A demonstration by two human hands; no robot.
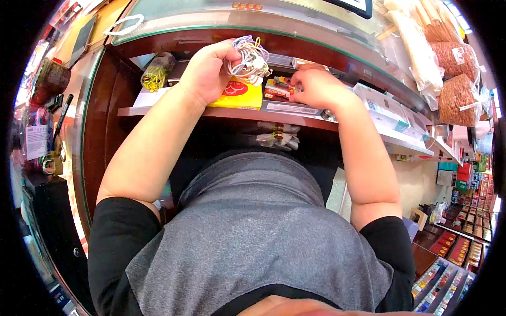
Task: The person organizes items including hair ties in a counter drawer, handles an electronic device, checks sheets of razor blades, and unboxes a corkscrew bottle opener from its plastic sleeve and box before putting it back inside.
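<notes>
My left hand (207, 69) is closed around a tangled bundle of thin cables (252, 59), mostly white and grey with purple and yellow strands. It is above a yellow box (243, 96) with a red emblem, which lies on the open shelf. My right hand (322, 88) reaches into the same shelf with its fingers curled at small red-and-yellow packets (279, 88). The fingertips are partly hidden, so whether they grip a packet or only touch it is unclear. A white strip with printing (292, 108) runs along the shelf front below them.
A glass counter top (221, 16) lies beyond the shelf. A clear bag of yellow-green items (156, 73) sits at the shelf's left end. White boxes (380, 108) stand on the right, near bags of brown goods (457, 79). A dark wood panel (103, 110) bounds the left.
</notes>
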